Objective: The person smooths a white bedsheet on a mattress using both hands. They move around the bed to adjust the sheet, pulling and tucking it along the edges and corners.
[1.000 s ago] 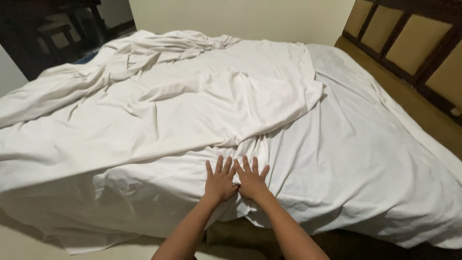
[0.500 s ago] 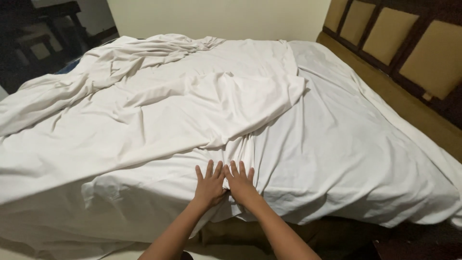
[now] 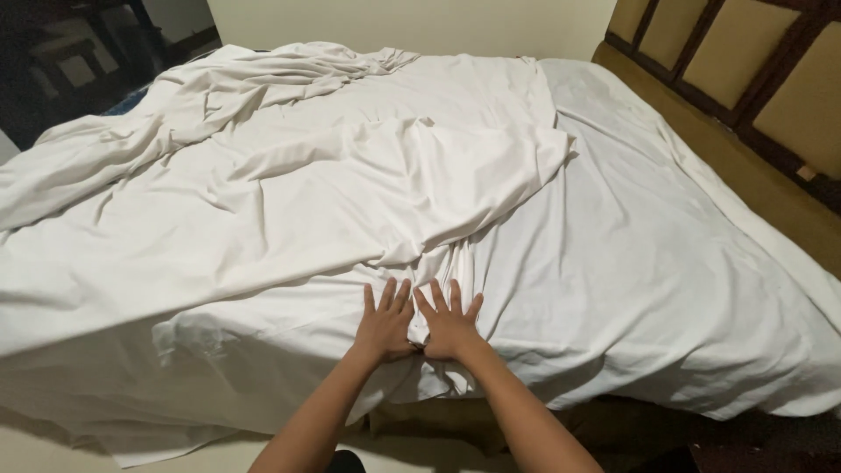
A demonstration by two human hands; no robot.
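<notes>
Rumpled white sheet [image 3: 368, 201] spread flat over bed.

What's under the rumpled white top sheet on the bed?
A flatter white sheet shows beside the rumpled top sheet and runs under it. The left hand and right hand press flat near its edge. Whatever lies beneath is covered.

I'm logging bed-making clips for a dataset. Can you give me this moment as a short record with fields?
setting: bed with white sheets, padded panel headboard at right
left hand: flat, fingers spread, pressed on the white sheet near the bed's front edge
right hand: flat beside the left hand, thumbs nearly touching
grip: none, both palms open
top sheet: rumpled, bunched across the left half
wrinkles: fan out from the hands
</notes>
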